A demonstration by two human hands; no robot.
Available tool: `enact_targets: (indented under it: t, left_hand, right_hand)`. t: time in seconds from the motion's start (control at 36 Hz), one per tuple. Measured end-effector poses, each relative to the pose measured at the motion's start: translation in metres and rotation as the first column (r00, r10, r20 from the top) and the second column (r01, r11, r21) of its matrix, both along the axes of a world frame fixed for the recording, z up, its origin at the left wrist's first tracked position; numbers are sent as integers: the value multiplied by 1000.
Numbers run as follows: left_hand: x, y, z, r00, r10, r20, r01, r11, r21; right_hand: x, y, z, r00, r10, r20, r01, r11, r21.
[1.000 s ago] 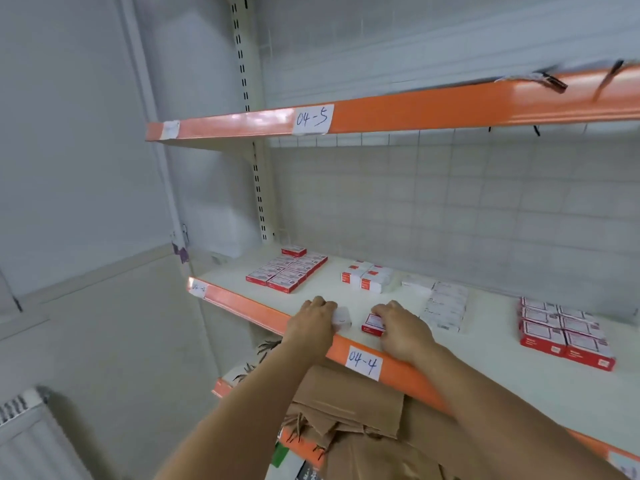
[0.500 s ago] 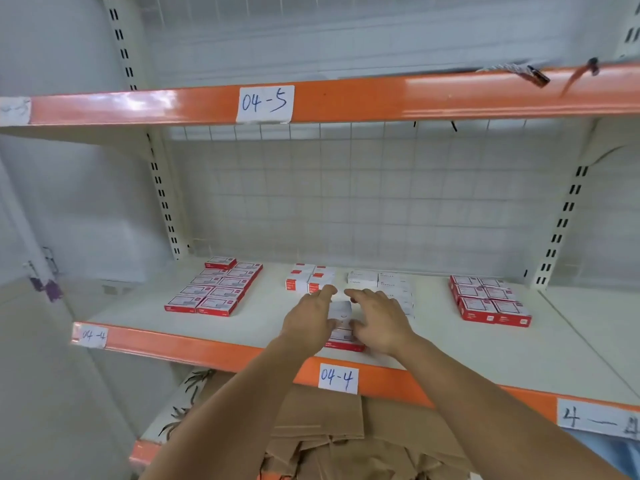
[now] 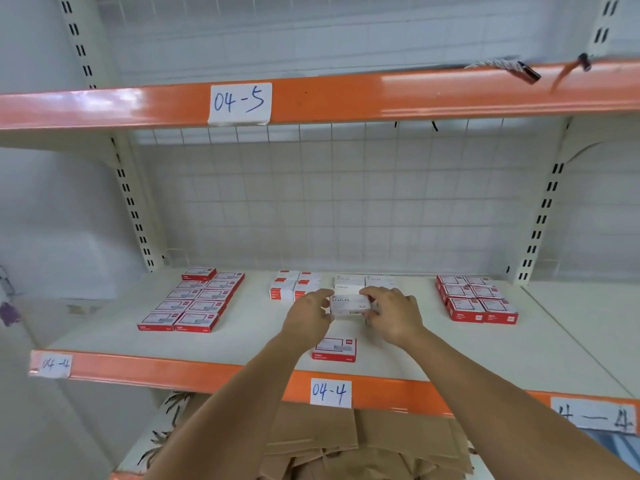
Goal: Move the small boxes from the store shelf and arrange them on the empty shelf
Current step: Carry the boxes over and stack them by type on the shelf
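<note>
Held box: a white staples box, just right of frame centre, is held between both hands above the shelf board, at the front of the white box group.
Left hand: the left hand pinches the box's left end, thumb and fingers curled onto it.
Right hand: the right hand pinches the right end, fingers over the top edge; the thumb is hidden.
Loose box: one red staples box lies flat below the hands, near the shelf's front edge, apart from every group.
Arranged groups: a red two-column block at left centre, a red-and-white group just left of the hands, a red block at right.
Shelf labels: the tag "04-4" sits on the orange rail in the lower middle; "04-5" sits on the upper rail.
Below: brown cardboard fills the bottom centre.
Handling: the box looks like stiff card, small and probably dense for its size; smooth faces may slip, so a grip on the short ends suits it.
Next step: likely setting it flush against the white row, square to its neighbours.
</note>
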State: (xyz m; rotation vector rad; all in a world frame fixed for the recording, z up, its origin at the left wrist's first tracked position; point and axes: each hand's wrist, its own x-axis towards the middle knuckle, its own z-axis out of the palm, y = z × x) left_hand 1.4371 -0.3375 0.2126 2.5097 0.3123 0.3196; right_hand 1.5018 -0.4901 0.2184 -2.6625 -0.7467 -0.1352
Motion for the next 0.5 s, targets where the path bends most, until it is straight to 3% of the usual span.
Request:
enact_targets:
  t: [0.14,0.36,0.5]
  left_hand:
    - [8,7,-1,999,-25,-25,27,997,78]
    - [22,12,-6,998,-61,-29,63,996,66]
    - [24,10,-7,997,-76,-24,80,965,249]
  right_hand:
    - [6,5,2,999,-28,-18,28,1000,-4]
    - [7,11,-1,998,-62,13,62,998,-6]
    - [11,13,-1,998,-65,16,66,997,-34]
